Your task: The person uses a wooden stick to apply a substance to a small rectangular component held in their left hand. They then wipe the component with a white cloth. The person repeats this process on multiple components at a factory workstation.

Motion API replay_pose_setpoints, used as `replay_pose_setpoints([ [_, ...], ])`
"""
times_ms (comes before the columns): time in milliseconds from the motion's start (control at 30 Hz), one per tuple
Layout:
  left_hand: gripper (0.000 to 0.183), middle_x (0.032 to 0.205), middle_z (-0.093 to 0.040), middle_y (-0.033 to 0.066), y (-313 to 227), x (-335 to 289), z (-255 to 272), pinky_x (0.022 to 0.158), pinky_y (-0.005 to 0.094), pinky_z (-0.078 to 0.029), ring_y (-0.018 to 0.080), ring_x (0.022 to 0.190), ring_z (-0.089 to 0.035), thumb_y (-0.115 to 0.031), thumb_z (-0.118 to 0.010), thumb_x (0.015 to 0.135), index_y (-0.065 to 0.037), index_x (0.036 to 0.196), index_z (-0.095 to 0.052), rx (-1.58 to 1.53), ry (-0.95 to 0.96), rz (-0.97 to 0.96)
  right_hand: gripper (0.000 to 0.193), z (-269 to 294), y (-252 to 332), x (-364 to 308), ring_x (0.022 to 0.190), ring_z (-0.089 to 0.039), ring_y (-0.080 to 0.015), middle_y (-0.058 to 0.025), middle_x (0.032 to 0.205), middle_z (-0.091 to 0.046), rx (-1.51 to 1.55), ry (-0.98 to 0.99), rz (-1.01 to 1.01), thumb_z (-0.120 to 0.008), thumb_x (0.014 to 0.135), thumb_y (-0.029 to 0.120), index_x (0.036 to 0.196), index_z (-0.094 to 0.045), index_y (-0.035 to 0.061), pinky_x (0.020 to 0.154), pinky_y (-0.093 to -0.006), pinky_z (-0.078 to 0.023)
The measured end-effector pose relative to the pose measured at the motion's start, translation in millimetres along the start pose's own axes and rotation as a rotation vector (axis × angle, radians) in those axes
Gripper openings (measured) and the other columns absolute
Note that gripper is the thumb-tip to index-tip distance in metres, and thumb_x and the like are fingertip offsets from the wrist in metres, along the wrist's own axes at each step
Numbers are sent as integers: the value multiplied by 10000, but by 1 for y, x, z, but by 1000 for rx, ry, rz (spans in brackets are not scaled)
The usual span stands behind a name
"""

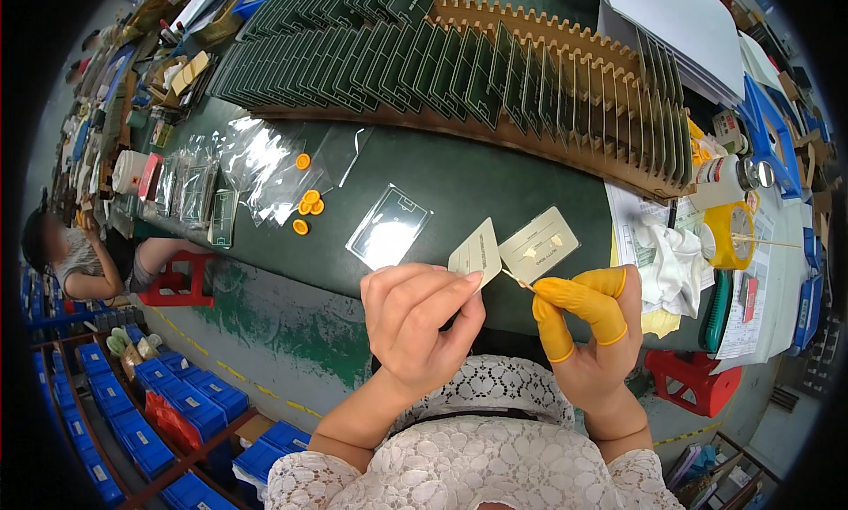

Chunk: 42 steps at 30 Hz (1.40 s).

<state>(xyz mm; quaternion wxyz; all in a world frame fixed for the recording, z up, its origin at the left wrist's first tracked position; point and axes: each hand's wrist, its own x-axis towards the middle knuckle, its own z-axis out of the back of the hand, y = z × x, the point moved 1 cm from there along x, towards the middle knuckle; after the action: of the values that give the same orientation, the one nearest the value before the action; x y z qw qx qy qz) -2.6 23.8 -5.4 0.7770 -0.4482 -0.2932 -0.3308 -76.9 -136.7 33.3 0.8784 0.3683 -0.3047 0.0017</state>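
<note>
My left hand (pixel 420 320) pinches a small cream-coloured plate (pixel 474 252) by its lower edge, fingers closed, and holds it tilted above the table. My right hand (pixel 594 320), with yellow finger cots on thumb and fingers, grips a thin pale stick (pixel 516 278) whose tip points toward the plate. The tip is too small to tell whether it touches. Just beyond the stick, a second cream plate (pixel 540 245) with two shiny gold-toned marks lies on the dark green tabletop. Farther left lies a clear sleeve with a green-outlined card (pixel 389 226).
Across the far side, slotted wooden racks (pixel 539 137) hold many dark green plates (pixel 424 68). Several yellow finger cots (pixel 310 201) and clear bags (pixel 265 157) lie left. Right are a white cloth (pixel 669 267), yellow tape roll (pixel 731 234) and green brush (pixel 717 311). A person (pixel 84 258) sits far left.
</note>
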Motion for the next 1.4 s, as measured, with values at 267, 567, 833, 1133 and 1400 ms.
replay_pose_setpoints([
  [267, 465, 932, -642, -12, 0, 0, 0, 740, 316, -415, 192, 820, -617, 55, -781, 627, -122, 1045, -682, 7, 1, -3, 368, 0, -1, 0, 715, -499, -227, -64, 843, -584, -9, 6, 13, -824, 680, -13, 1019, -705, 64, 605, -323, -383],
  [567, 412, 898, -635, 39, -3, 4, 3, 726, 323, -458, 228, 807, -610, 102, -762, 646, -84, 998, -656, 13, 24, -8, 373, 0, 1, 1, 713, -497, -228, -61, 843, -584, -1, 7, 14, -820, 678, -19, 1023, -708, 66, 603, -320, -381],
  [833, 415, 895, -634, 41, -3, 4, 3, 728, 325, -457, 230, 809, -608, 98, -763, 650, -83, 1007, -656, 3, 28, -8, 372, -1, 1, -1, 717, -498, -226, -57, 844, -584, 4, 29, -2, -820, 681, -17, 1024, -709, 75, 603, -328, -381],
  [1133, 399, 880, -625, 64, -4, 5, 3, 723, 328, -476, 247, 802, -604, 120, -751, 653, -68, 988, -646, 9, 39, -6, 383, -1, 0, -1, 723, -498, -226, -56, 849, -581, 0, 31, 9, -819, 680, -23, 1033, -709, 74, 604, -324, -381],
  [1400, 387, 871, -627, 62, -4, 6, 3, 723, 330, -476, 249, 800, -604, 112, -756, 661, -66, 986, -646, 11, 37, -6, 374, 0, 1, 0, 721, -496, -223, -64, 845, -580, 11, 25, 3, -816, 685, -21, 1033, -705, 63, 604, -321, -378],
])
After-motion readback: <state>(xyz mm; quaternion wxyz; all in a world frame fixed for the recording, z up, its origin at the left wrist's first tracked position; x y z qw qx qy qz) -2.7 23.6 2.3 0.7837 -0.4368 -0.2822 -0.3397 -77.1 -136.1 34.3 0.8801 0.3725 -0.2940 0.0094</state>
